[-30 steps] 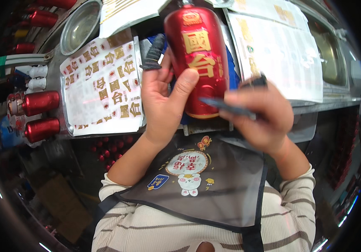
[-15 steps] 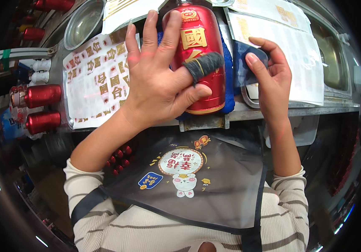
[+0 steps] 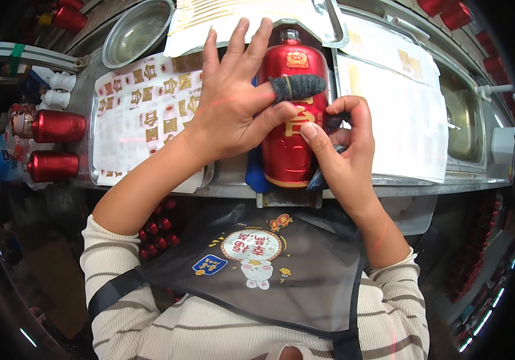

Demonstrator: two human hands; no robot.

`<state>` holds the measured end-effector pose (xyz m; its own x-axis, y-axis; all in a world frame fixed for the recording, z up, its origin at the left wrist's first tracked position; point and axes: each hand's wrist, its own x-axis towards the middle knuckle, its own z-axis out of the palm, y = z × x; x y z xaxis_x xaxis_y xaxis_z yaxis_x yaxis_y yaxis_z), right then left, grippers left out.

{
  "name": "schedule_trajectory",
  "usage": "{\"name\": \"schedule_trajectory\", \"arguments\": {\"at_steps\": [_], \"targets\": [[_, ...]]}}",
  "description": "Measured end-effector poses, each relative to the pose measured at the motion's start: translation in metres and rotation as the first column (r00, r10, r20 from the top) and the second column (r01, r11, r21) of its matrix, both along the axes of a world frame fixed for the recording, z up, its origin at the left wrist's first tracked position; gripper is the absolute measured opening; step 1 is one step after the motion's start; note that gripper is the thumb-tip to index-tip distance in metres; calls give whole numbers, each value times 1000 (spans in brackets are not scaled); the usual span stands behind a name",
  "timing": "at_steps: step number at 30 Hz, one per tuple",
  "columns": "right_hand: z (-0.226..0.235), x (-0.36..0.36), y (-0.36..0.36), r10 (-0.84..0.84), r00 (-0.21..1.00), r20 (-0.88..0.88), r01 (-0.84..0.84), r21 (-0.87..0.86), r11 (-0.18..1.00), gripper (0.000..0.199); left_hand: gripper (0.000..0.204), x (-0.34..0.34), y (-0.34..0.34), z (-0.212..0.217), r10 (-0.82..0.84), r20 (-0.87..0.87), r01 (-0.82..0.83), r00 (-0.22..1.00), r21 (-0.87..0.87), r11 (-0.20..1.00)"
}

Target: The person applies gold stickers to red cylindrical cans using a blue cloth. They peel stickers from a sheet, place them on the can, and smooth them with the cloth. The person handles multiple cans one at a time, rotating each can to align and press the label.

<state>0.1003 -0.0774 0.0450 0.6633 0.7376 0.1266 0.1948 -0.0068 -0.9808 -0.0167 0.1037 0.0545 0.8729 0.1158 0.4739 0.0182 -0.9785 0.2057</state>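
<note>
Hidden or unclear: the red bottle (image 3: 290, 129) is covered along its left flank by the left hand (image 3: 233, 114), and part of its gold marking is under the thumbs. Its base end sits over a blue pad (image 3: 256, 177), mostly hidden beneath it. A dark cloth (image 3: 320, 180) shows only as a small edge under the right hand (image 3: 344, 159); what else that hand encloses cannot be made out. Far corners of the view fall into black at the fisheye rim.

Bottle: lies on the bench (image 3: 227, 180) at centre, neck pointing away from the person, between two sheets of gold decals (image 3: 143, 111).

Left hand: fingers spread wide and straight, palm laid against the bottle's left side; no closed grasp. The thumb, wearing a grey knit cot (image 3: 296, 87), presses across the front of the bottle near its upper body.

Right hand: fingers curled in against the bottle's right side, thumb stretched onto the red surface just below the left thumb. Partly closed, touching bottle and cloth.

Around: two more red bottles (image 3: 53, 147) lying at the bench's left end, white caps (image 3: 59, 90) above them, a steel bowl (image 3: 137, 30) at top left, a white sheet (image 3: 401, 120) and a sink (image 3: 464, 117) to the right. A dark apron (image 3: 257, 270) over striped sleeves fills the lower view.
</note>
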Motion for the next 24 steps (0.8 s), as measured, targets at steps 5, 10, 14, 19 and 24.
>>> {"name": "schedule_trajectory", "arguments": {"at_steps": [5,10,14,19,24], "targets": [[6,-3,-6,17,996,-82,-23,-73,997,43,47,-6,4,0,13,39,-6,999,-162,987],[8,-4,-7,25,996,-84,-27,-16,1000,43,44,-16,3,-2,10,69,5,998,-213,977],[9,-4,-6,39,993,-115,-41,-19,999,42,50,9,13,3,1,96,15,995,-163,987],[5,-6,-2,35,994,-105,-35,8,999,43,52,23,12,-5,15,91,33,996,-497,867],[-3,-3,1,33,997,-77,-32,13,999,41,49,27,15,-8,55,80,4,995,-606,795]]}}
